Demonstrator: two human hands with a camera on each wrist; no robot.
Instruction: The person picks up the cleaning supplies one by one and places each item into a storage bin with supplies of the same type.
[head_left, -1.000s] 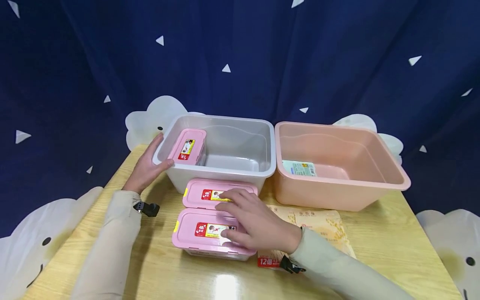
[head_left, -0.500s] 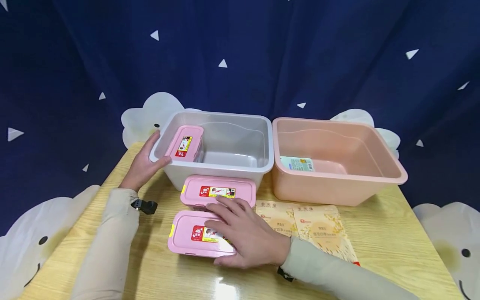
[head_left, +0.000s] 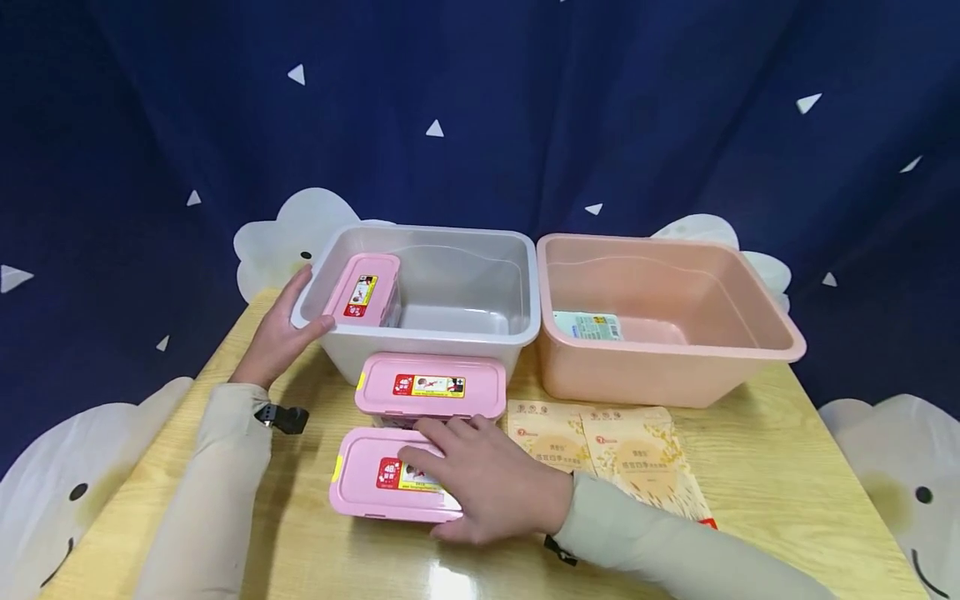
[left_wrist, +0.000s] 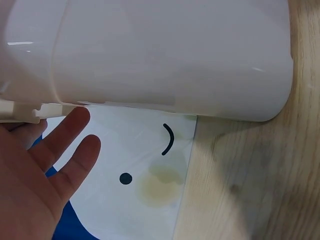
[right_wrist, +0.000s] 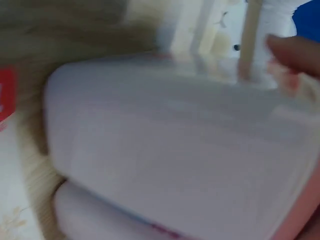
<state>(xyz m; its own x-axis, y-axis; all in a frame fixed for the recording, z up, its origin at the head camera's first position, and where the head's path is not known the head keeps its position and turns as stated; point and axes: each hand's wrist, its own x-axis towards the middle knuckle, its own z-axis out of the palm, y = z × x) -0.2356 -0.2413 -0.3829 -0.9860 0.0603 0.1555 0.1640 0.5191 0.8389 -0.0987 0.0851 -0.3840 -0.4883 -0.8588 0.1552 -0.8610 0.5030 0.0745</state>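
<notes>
In the head view, my right hand (head_left: 498,483) grips a pink-lidded plastic box (head_left: 360,479) at its right end. Its fingers lie over the lid and the thumb is at the near side. The box's pale side (right_wrist: 165,135) fills much of the blurred right wrist view. A second pink-lidded box (head_left: 480,383) sits just behind it, against a grey tub (head_left: 427,333). Another pink-lidded box (head_left: 378,267) is inside the tub, at its left end. My left hand (head_left: 273,342) rests at the tub's left front corner, fingers (left_wrist: 82,155) extended and spread beneath the rim.
To the right of the grey tub stands a peach tub (head_left: 637,379) with a pale green packet (head_left: 592,327) inside. Two flat beige packets (head_left: 645,458) lie on the wooden table (head_left: 787,500). A dark blue curtain (head_left: 480,67) hangs behind.
My right hand has moved from above the two boxes down onto the nearer one. That box has slid slightly toward me and left, widening the gap behind it. My left hand stays at the tub.
</notes>
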